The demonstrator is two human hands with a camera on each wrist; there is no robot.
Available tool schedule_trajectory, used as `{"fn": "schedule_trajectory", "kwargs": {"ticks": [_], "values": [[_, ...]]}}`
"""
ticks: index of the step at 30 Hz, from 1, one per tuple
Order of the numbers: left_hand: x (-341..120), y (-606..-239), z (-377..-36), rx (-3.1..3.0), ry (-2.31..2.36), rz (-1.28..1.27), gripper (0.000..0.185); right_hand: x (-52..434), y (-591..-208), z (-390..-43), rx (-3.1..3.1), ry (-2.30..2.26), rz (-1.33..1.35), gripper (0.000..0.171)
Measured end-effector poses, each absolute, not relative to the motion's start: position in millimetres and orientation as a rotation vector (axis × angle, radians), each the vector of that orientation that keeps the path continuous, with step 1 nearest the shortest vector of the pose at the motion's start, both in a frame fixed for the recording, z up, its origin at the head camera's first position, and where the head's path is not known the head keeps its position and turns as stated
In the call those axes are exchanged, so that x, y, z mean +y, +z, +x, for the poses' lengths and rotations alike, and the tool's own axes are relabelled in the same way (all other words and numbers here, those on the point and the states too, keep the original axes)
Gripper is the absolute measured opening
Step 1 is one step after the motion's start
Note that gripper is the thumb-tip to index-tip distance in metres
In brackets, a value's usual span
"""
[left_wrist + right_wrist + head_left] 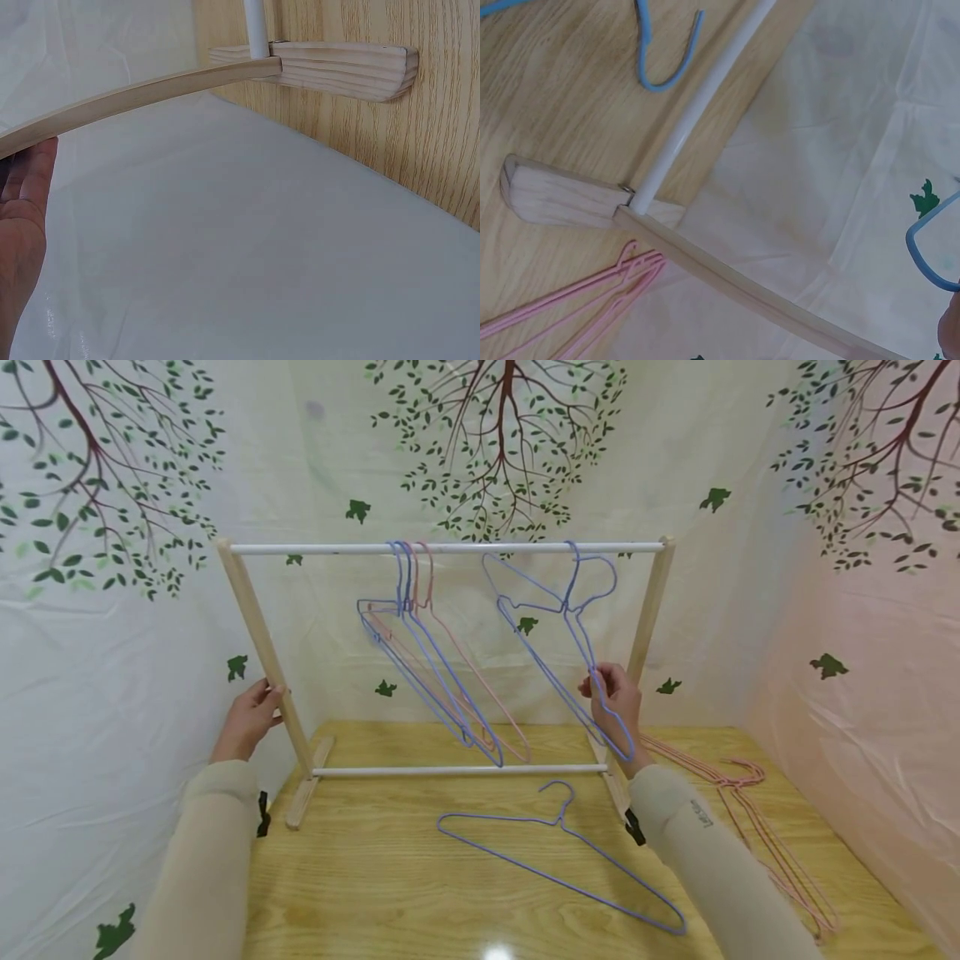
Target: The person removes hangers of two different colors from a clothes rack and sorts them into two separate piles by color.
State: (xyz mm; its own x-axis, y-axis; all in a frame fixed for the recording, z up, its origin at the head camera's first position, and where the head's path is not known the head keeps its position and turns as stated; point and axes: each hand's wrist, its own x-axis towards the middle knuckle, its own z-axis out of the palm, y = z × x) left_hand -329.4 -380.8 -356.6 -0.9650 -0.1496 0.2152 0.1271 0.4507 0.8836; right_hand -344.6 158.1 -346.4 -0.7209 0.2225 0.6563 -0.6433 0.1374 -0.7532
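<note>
A clothes rack with a white upper rod [495,549] and wooden posts stands on the table. My left hand [251,718] rests its extended fingers against the left wooden post [127,96]. My right hand [618,697] is beside the right post, fingers curled at the side of a blue hanger [585,631]. One corner of a blue hanger [922,259] shows by a fingertip in the right wrist view. Blue wires overlap here, one hook over the rod, another loop pointing right. Further left, blue hangers [442,677] and pink hangers [480,685] hang together.
A blue hanger [517,860] lies flat on the wooden table [352,877] before the rack. Several pink hangers [780,843] lie at the right, close to my right forearm. A lower white rod [457,770] joins the rack's feet. Cloth with printed trees surrounds the table.
</note>
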Motion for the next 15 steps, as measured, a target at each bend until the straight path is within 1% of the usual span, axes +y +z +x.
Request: {"fn": "schedule_trajectory", "kwargs": {"ticks": [5,11,15], "values": [[-379.7,-356.0,-329.4,-2.44,-1.536,0.011,0.057,159.3,-357.4,-346.3,-1.746,1.752,0.345,0.006],[-379.8,-355.4,-328.0,-2.438,-1.524,-0.01,0.056,159.6,-365.4,-339.2,-1.73,1.798,0.337,0.008],[-380.0,-355.0,-327.4,-2.455,-1.512,-0.01,0.057,162.2,-374.8,-339.8,-1.663,1.9,0.282,0.009]]}}
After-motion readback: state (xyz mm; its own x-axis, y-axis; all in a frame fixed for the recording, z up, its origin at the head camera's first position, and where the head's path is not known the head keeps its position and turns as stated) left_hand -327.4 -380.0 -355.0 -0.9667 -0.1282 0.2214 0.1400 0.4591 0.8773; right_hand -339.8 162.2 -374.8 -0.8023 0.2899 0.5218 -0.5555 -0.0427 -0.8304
